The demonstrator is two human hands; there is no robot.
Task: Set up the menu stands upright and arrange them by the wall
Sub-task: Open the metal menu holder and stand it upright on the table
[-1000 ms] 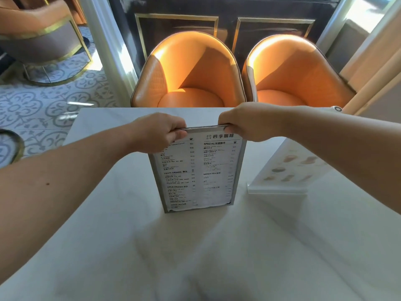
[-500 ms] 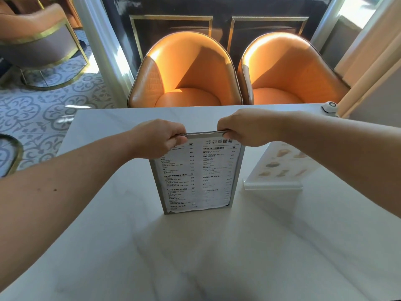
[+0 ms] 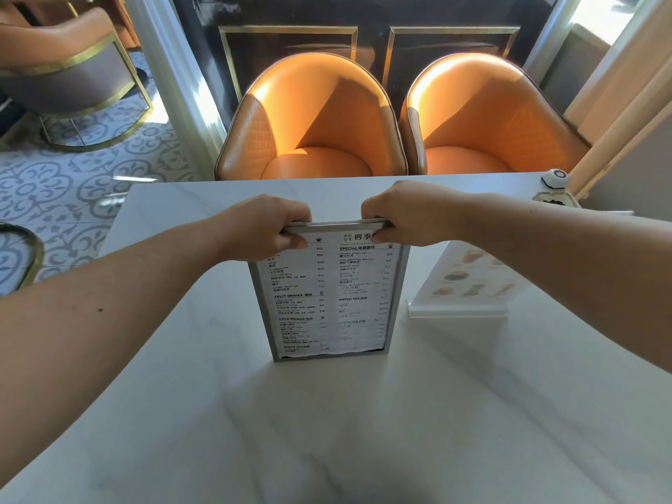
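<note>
Metal-framed menu stand [image 3: 329,296] stays upright, both hands still gripping.

The left hand [image 3: 267,227] and right hand [image 3: 403,214] cover the menu stand's [image 3: 329,296] top corners.

Single head-worn view, forward and down, close over the table [image 3: 472,412].

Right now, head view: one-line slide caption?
Both hands, left hand and right hand, grip the upright framed drinks menu by its top edge on the white marble table.
</note>
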